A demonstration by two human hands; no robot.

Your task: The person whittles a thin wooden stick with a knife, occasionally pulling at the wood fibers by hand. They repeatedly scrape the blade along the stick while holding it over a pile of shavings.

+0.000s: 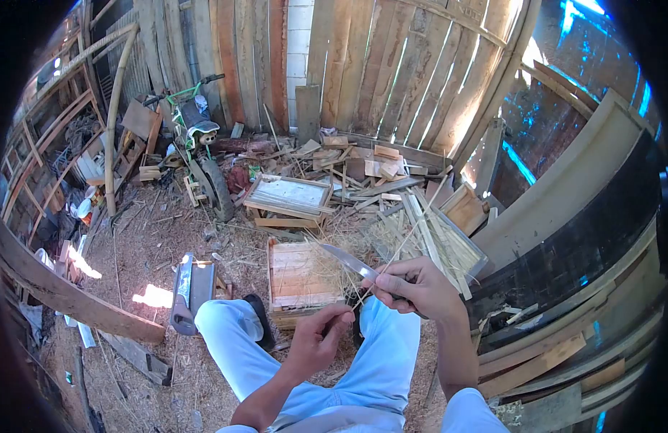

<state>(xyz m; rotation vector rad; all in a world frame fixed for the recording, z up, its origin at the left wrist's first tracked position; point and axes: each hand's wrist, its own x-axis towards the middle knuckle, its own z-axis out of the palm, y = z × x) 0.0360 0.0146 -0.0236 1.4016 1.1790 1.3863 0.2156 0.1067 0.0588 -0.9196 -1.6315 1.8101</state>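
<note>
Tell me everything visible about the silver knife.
The silver knife has a long, narrow, metallic-looking blade tapering to a point. Its handle is mostly hidden in the bare right hand. The blade points forward and left, crossing a thin, straw-coloured strip near its base; whether they touch is unclear.

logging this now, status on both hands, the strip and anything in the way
Right hand gripping knife. Left hand pinching thin strip near its lower end. Strip slants up past the knife. Shavings below, nothing seen blocking.
</note>
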